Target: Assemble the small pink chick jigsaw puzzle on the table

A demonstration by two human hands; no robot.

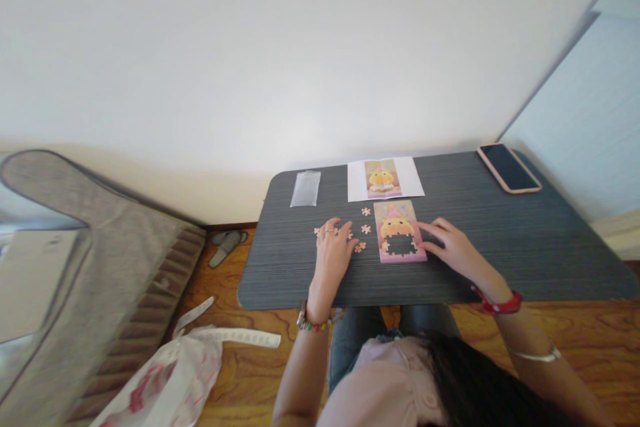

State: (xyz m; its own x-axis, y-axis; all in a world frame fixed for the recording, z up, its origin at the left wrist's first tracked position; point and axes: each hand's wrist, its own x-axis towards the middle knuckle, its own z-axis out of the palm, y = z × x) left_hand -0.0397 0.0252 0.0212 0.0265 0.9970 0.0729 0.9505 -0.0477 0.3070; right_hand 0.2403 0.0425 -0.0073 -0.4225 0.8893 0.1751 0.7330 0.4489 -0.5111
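Pink jigsaw puzzle showing a yellow chick lies near the worktop's front edge, a dark unfilled gap low in it. Left hand rests flat, fingers spread, over loose pieces, gripping nothing; right hand lies open, fingertips against the puzzle's right edge.

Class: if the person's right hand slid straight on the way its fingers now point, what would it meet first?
The right hand points left and slightly away; its fingertips already lie at the edge of the partly finished puzzle, so it would probably meet that first.
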